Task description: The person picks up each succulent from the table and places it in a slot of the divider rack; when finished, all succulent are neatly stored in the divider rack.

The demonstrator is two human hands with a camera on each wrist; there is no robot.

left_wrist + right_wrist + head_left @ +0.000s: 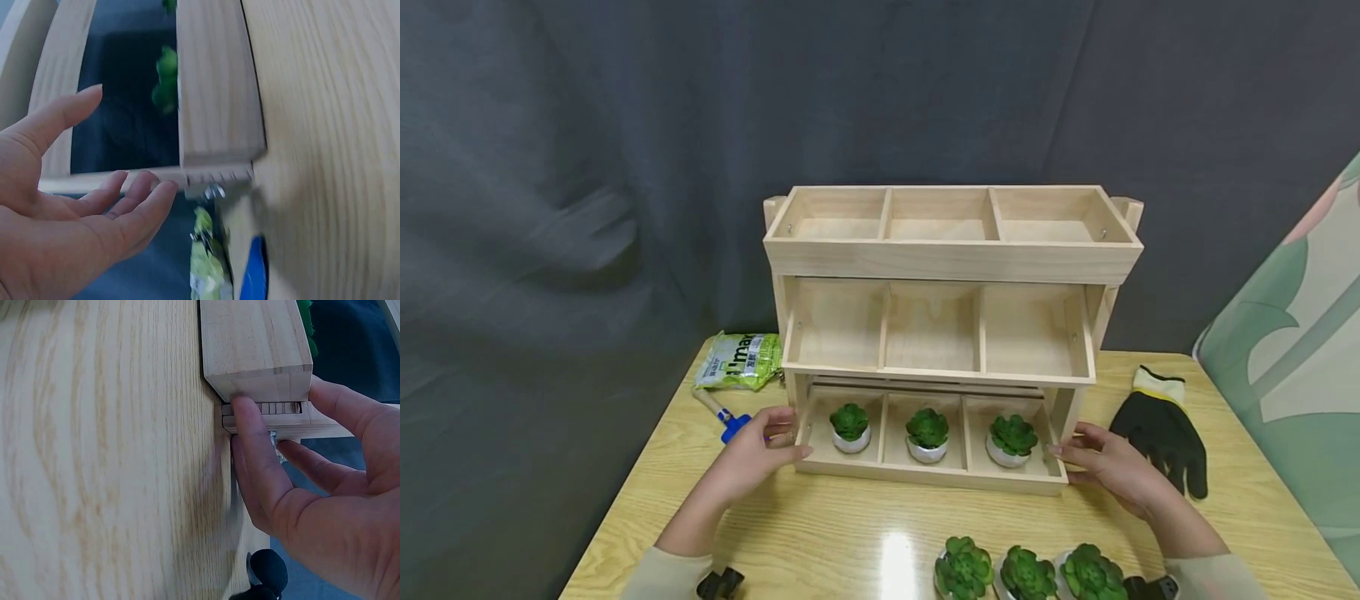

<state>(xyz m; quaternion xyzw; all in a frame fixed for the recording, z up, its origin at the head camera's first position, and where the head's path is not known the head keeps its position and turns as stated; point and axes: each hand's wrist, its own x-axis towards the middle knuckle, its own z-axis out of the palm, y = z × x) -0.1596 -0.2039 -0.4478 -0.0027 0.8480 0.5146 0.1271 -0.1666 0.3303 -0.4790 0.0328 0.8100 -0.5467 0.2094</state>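
A three-tier wooden plant stand stands on the table, each tier split into three compartments. Its bottom tier holds a white-potted artificial succulent in each compartment: left succulent, middle succulent, right succulent. My left hand is at the left end of the bottom tier; in the left wrist view its thumb stands apart from the loosely bent fingers, nothing gripped between them. At the opposite end, my right hand grips the corner of that tier, fingertips against its end face.
Three more potted succulents sit at the front edge. Left of the stand lie a green-and-white bag and a blue-headed tool. A black work glove lies to the right. A dark curtain hangs behind.
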